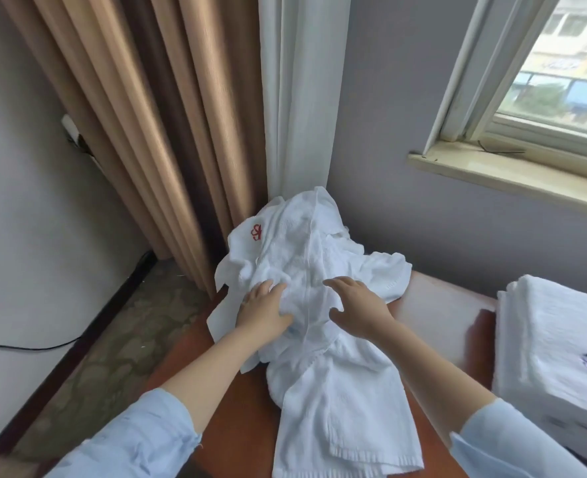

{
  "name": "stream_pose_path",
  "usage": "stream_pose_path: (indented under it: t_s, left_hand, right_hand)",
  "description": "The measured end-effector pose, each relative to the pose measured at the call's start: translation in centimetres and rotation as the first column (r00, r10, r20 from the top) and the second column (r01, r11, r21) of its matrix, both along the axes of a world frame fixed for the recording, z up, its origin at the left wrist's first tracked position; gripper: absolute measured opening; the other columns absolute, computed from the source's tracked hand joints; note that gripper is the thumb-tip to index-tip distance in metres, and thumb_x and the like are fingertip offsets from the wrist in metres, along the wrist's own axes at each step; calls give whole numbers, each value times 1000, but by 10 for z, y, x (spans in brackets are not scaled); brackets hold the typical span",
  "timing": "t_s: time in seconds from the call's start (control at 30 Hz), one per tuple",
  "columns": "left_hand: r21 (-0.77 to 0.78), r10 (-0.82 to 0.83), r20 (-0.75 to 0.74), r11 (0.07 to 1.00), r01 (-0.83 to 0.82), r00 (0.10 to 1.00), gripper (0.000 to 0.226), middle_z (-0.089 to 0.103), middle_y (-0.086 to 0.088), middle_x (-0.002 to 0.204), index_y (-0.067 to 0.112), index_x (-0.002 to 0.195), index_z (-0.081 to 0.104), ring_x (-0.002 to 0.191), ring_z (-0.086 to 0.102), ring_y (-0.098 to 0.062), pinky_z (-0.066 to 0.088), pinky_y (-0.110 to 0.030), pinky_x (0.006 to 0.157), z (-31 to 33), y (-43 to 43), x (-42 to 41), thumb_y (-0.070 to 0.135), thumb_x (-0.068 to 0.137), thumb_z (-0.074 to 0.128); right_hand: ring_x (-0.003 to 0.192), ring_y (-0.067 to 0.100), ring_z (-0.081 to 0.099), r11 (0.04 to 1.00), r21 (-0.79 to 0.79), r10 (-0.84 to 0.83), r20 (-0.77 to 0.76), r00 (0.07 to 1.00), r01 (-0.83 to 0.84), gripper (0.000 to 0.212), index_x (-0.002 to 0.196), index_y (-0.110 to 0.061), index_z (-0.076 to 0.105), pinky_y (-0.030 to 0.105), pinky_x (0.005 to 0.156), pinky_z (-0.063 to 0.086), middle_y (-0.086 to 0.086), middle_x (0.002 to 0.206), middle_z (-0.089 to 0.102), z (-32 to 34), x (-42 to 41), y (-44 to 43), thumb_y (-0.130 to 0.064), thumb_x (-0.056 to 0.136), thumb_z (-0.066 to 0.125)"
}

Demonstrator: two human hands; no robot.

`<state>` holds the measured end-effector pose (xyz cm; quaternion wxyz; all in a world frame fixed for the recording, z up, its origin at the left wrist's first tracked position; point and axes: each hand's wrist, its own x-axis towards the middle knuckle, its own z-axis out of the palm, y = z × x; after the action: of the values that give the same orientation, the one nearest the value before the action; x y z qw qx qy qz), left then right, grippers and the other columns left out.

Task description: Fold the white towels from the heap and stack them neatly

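A heap of crumpled white towels (305,243) lies on the reddish-brown table (243,391), piled up against the curtain and wall corner. One towel near the top carries a red emblem (256,232). A loose towel (343,419) trails from the heap toward the table's near edge. My left hand (262,310) rests on the heap's left front, fingers spread into the cloth. On the right front of the heap lies my right hand (357,307), fingers spread and slightly bent. A stack of folded white towels (557,343) with a purple emblem stands at the right.
Tan and brown curtains (154,125) and a white sheer hang behind the heap. A window with a stone sill (505,174) sits in the grey wall at the right. The floor (112,343) drops away left of the table, with a dark cable along the wall.
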<state>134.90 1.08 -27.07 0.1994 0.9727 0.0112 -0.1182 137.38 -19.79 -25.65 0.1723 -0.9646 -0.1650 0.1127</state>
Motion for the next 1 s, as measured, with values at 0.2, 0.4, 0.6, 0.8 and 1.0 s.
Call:
stream_pose_path:
  t_s: [0.2, 0.4, 0.6, 0.8, 1.0]
  left_hand:
    - [-36, -64, 52, 997, 65, 997, 64, 30, 2, 154, 23, 149, 31, 142, 28, -21, 29, -36, 110, 2, 19, 42, 37, 93, 57]
    - [-152, -101, 45, 983, 107, 994, 67, 33, 4, 157, 23, 153, 27, 143, 31, -18, 33, -34, 110, 0, 23, 84, 42, 96, 56]
    - [-193, -5, 134, 981, 31, 991, 66, 49, 8, 141, 28, 144, 42, 132, 43, -16, 38, -36, 107, -10, 17, 117, 60, 88, 57]
    - [-317, 152, 143, 943, -100, 978, 36, 65, 11, 108, 25, 108, 63, 103, 60, -13, 49, -34, 87, -15, 0, 140, 53, 85, 65]
    - [-430, 151, 153, 900, -72, 977, 10, 61, 10, 100, 21, 90, 62, 97, 59, -14, 50, -36, 87, -14, 8, 141, 24, 96, 54]
  right_hand:
    - [131, 20, 43, 999, -9, -31, 3, 1000, 31, 66, 152, -31, 27, 34, 82, 49, -8, 155, 30, 5, 50, 36, -22, 92, 53]
    - [125, 18, 51, 958, 210, -167, -137, 976, 194, 64, 150, -30, 35, 30, 84, 48, 4, 149, 40, 5, 106, 56, -17, 90, 53]
    - [91, 8, 55, 897, 342, -216, -213, 953, 280, 56, 144, -23, 49, 16, 74, 46, 1, 123, 54, 10, 139, 63, -6, 91, 45]
    - [77, 2, 52, 781, 504, -171, -396, 902, 369, 51, 136, -9, 57, 4, 55, 39, 2, 108, 59, 17, 150, 61, 11, 92, 40]
    - [78, -1, 55, 780, 517, -151, -390, 908, 352, 52, 132, -11, 61, 9, 64, 43, 1, 109, 65, 18, 146, 52, 12, 91, 38]
